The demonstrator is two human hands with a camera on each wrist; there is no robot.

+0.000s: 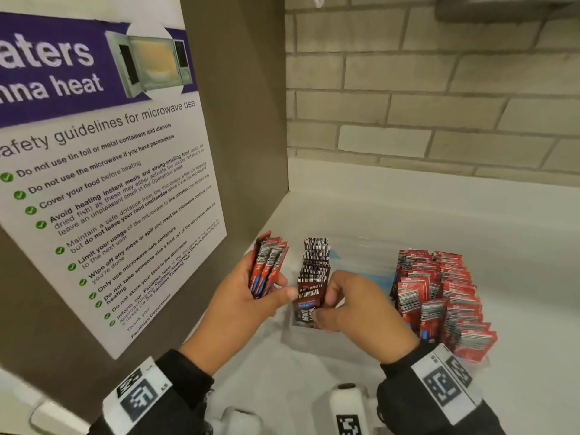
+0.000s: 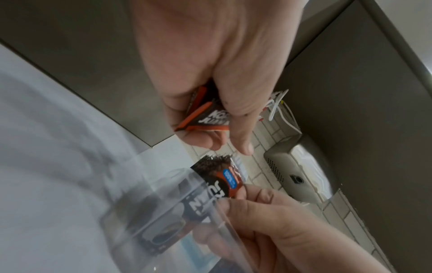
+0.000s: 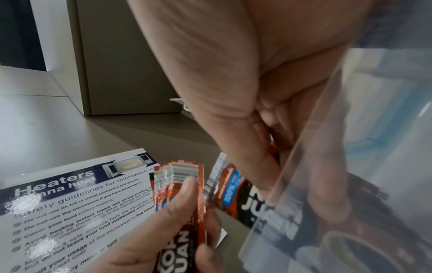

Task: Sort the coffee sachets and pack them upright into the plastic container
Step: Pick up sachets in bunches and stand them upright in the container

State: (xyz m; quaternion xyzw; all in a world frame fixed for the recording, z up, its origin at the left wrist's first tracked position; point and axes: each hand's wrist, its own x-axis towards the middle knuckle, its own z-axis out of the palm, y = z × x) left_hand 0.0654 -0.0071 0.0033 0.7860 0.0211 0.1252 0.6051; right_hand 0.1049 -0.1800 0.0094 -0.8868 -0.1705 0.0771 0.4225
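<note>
A clear plastic container [image 1: 314, 345] sits on the white counter. Red sachets [image 1: 439, 296] stand packed in its right part. A row of dark brown sachets [image 1: 314, 265] stands at its left. My right hand [image 1: 324, 307] pinches the front brown sachet [image 2: 217, 181] of that row, just inside the container wall [image 3: 304, 166]. My left hand [image 1: 270, 290] hovers left of the container and grips a fanned bundle of red sachets [image 1: 268, 265], thumb across their front. The right wrist view shows that bundle [image 3: 177, 184] beside the pinched brown sachet [image 3: 233, 192].
A microwave safety poster [image 1: 110, 183] hangs on a brown panel close at the left. A brick wall [image 1: 439, 105] rises behind the counter [image 1: 408, 208]. A white device [image 1: 348, 403] with a marker lies near the front edge.
</note>
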